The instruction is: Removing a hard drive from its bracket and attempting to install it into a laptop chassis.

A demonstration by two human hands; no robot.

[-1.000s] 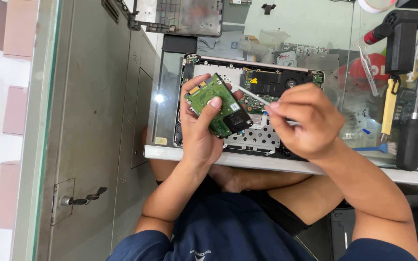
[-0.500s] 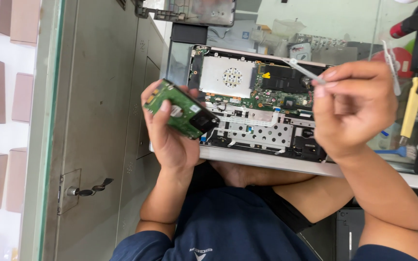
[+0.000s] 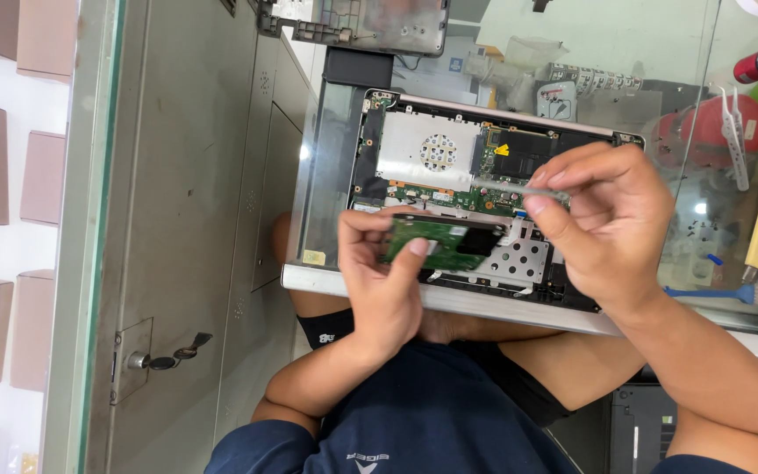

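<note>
Head view: the left hand [image 3: 388,290] pinches a flat green circuit-board drive [image 3: 440,243] by its edges over the opened silver laptop [image 3: 484,189]; the right hand [image 3: 611,224] clamps a thin metal tool [image 3: 506,183]. The drive looks light, rigid and fragile, best held by its edges.

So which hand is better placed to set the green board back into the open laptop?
Probably the left hand: its fingers already grip the green circuit board, held right above the open laptop. The right hand is busy pinching a thin tool over the motherboard.
</note>
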